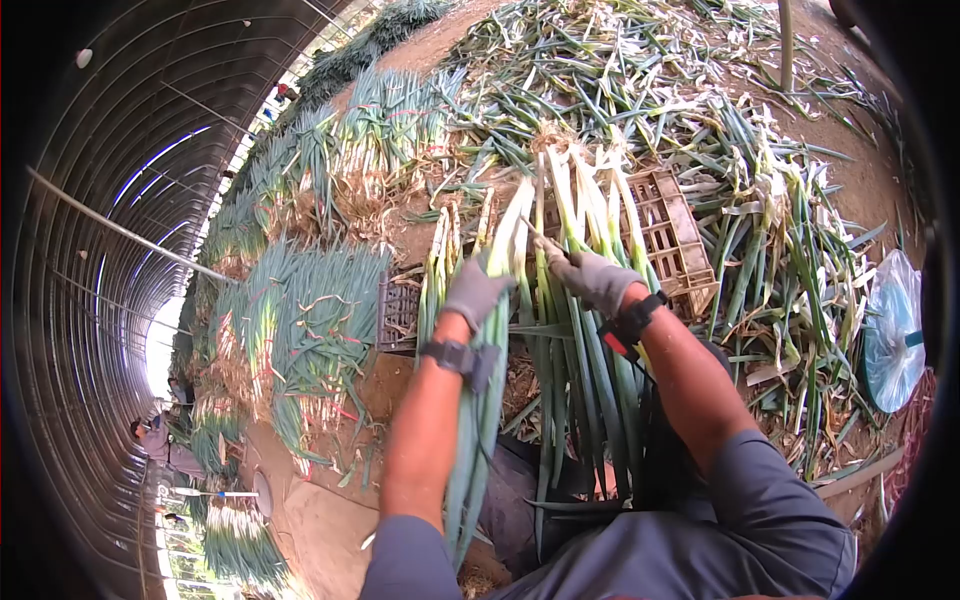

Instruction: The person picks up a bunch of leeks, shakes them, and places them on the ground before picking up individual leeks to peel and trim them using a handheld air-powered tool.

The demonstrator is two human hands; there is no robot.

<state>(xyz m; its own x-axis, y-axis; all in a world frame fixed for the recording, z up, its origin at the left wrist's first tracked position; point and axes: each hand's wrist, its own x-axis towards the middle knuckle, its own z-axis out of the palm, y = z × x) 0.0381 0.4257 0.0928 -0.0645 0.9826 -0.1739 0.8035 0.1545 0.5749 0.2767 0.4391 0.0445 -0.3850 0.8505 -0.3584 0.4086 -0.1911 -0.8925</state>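
My left hand, in a grey glove, is closed around green onions with thick white stalks; their long leaves hang down past my forearm. Just right of it, my gloved right hand has its fingers drawn together over more green onions. A thin, narrow thing sticks out from its fingertips toward the left bunch, too small to name. The white ends of the onions in the middle point away from me, roots outward. Under them stands a tan plastic crate, partly covered.
A dark crate stands left of my hands. Tied bundles of green onions lie in rows at left. Loose leaves are heaped ahead and at right, near a clear plastic bag. A person is far left.
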